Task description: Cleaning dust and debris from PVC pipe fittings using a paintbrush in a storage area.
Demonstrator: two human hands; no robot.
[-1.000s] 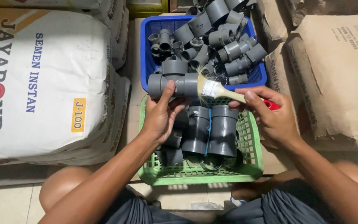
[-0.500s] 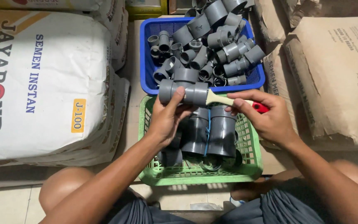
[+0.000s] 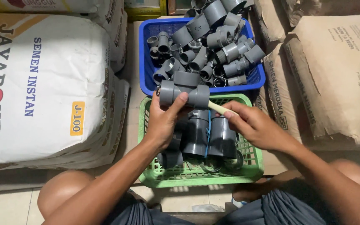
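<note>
My left hand [image 3: 163,118] holds a grey plastic tee pipe fitting [image 3: 184,91] sideways above the green basket [image 3: 196,180]. My right hand [image 3: 253,125] grips a small brush with a pale handle [image 3: 221,109]; its tip is pushed into the right end of the fitting, so the bristles are hidden. Below my hands several larger grey fittings [image 3: 209,133] stand in the green basket, two tied with a blue band. Just beyond lies a blue basket [image 3: 146,62] heaped with several smaller grey fittings [image 3: 213,46].
A big white cement sack [image 3: 42,87] lies at the left. Brown paper sacks [image 3: 338,75] are stacked at the right, close to both baskets. My knees [image 3: 63,196] frame the green basket on a tiled floor [image 3: 5,206].
The brush has gone from lying across the fitting's end, bristles showing, into the right opening. My right hand slid left and the red handle end is now covered.
</note>
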